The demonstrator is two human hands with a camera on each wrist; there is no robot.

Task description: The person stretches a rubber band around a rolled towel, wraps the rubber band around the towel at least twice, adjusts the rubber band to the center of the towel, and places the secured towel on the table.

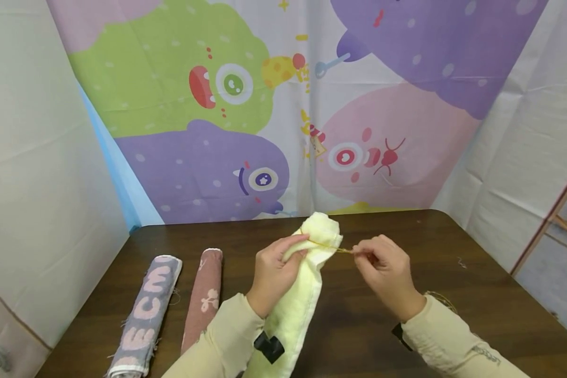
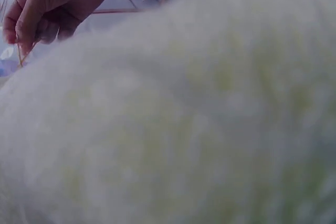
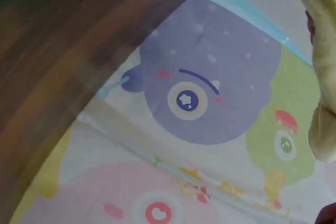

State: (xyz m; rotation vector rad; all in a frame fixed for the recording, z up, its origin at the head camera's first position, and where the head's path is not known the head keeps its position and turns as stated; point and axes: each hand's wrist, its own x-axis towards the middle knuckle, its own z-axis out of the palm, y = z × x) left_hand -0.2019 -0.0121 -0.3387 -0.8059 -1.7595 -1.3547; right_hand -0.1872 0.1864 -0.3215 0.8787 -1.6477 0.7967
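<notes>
A pale yellow rolled towel (image 1: 298,310) stands tilted up off the table in the head view. Near its top, my left hand (image 1: 275,269) grips it between thumb and fingers. A thin yellow string (image 1: 328,245) runs round the towel just below its upper end and stretches to the right. My right hand (image 1: 384,270) pinches the string's end, a short way from the towel. The towel (image 2: 173,129) fills most of the left wrist view, blurred, with the right hand (image 2: 63,9) pinching the string at the upper left. In the right wrist view the towel (image 3: 324,77) shows along the right edge.
Two more rolled towels lie on the brown table (image 1: 368,336) at left: a grey one with pink letters (image 1: 146,312) and a dusty pink one (image 1: 205,294). Loose yellow string (image 1: 441,300) shows by the right cuff. A cartoon-printed curtain (image 1: 307,105) hangs behind the table.
</notes>
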